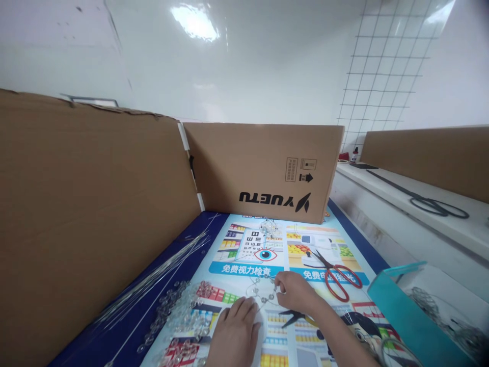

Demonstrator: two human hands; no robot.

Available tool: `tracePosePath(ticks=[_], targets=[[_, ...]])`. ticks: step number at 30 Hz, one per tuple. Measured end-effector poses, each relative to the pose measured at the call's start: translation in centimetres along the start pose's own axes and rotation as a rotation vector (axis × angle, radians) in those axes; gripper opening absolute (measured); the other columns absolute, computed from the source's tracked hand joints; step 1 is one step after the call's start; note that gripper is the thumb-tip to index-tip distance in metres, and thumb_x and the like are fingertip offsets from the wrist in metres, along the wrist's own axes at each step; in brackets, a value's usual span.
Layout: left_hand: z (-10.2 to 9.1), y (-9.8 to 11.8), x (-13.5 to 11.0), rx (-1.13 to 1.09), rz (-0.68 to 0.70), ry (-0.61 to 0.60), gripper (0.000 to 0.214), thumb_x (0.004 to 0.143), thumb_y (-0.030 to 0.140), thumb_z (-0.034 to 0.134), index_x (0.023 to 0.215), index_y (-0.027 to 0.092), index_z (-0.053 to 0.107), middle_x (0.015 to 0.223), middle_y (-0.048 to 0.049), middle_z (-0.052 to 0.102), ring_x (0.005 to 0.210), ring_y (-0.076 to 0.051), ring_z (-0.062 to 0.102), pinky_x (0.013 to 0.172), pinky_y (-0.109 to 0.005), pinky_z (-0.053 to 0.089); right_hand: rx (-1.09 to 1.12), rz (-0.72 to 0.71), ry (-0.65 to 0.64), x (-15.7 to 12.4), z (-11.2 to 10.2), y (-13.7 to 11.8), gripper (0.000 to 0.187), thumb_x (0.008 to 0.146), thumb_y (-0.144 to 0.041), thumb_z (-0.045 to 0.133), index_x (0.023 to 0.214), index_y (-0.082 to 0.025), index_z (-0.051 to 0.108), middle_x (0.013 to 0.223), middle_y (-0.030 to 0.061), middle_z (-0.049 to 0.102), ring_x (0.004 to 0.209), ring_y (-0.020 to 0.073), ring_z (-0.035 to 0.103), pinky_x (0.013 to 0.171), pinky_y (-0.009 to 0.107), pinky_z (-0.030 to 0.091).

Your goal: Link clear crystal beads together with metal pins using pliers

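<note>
Beaded wire point(264, 300) lies before cardboard point(237, 163) reading "YUETU" upside down.

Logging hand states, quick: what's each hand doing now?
Left hand: open, palm down, fingertips near the beaded wire.
Right hand: fingers closed, apparently pinching the beaded wire.

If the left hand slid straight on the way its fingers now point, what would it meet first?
Most likely the beaded wire loop just ahead of the left hand; the fingertips look so close that they may already touch its near edge, which this single view cannot settle.
</note>
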State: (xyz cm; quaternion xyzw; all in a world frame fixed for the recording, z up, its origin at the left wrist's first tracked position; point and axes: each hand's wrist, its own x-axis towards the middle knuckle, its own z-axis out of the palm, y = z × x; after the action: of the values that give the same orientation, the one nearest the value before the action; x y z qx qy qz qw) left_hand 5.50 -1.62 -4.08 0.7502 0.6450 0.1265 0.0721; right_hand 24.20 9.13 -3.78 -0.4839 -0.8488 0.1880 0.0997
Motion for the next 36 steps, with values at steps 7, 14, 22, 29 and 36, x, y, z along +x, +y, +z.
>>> tracePosePath(ticks=[7, 14, 22, 29, 36], targets=[[-0.25, 0.17, -0.15, -0.008, 0.011, 0.014, 0.035, 0.086, 0.028, 0.040, 0.117, 0.029, 0.056, 0.127, 0.0014, 0.052, 0.119, -0.022, 0.042, 0.097, -0.039, 0.033, -0.007, 0.011, -0.014, -0.13, -0.24, -0.27, 0.026, 0.066, -0.019, 0.052, 0.091, -0.021, 0.057, 0.080, 0.0002, 0.061, 0.074, 0.0145, 0.053, 0.059, 0.022, 0.029], [-0.10, -0.01, -0.24, -0.011, 0.008, 0.013, 0.035, 0.087, 0.029, 0.039, 0.118, 0.028, 0.055, 0.128, 0.0012, 0.052, 0.120, -0.023, 0.040, 0.097, -0.040, 0.032, -0.012, 0.016, -0.025, -0.13, -0.42, -0.49, 0.025, 0.067, -0.020, 0.052, 0.092, -0.021, 0.056, 0.080, 0.0001, 0.061, 0.074, 0.0144, 0.052, 0.058, 0.022, 0.028], [0.10, -0.14, -0.20, 0.014, 0.019, 0.013, 0.036, 0.086, 0.025, 0.040, 0.119, 0.027, 0.055, 0.128, 0.0007, 0.051, 0.120, -0.023, 0.040, 0.097, -0.040, 0.032, -0.020, 0.016, -0.034, -0.24, -0.71, -0.68, 0.026, 0.067, -0.019, 0.052, 0.092, -0.020, 0.057, 0.080, 0.0005, 0.061, 0.075, 0.0147, 0.052, 0.059, 0.022, 0.028], [-0.03, -0.10, -0.24, 0.015, 0.030, 0.030, 0.035, 0.087, 0.027, 0.040, 0.118, 0.028, 0.055, 0.127, 0.0001, 0.052, 0.119, -0.022, 0.041, 0.097, -0.038, 0.032, -0.052, 0.013, -0.016, -0.21, -0.50, -0.78, 0.026, 0.066, -0.018, 0.053, 0.091, -0.020, 0.057, 0.084, 0.0027, 0.060, 0.076, 0.0157, 0.052, 0.061, 0.022, 0.029], [-0.18, -0.01, -0.12, 0.014, 0.018, 0.010, 0.036, 0.086, 0.026, 0.041, 0.119, 0.029, 0.055, 0.128, 0.0007, 0.051, 0.120, -0.022, 0.041, 0.097, -0.039, 0.031, -0.064, 0.024, -0.001, -0.16, -0.34, -0.73, 0.026, 0.067, -0.017, 0.051, 0.093, -0.021, 0.057, 0.080, 0.0013, 0.061, 0.074, 0.0150, 0.053, 0.059, 0.022, 0.029]])
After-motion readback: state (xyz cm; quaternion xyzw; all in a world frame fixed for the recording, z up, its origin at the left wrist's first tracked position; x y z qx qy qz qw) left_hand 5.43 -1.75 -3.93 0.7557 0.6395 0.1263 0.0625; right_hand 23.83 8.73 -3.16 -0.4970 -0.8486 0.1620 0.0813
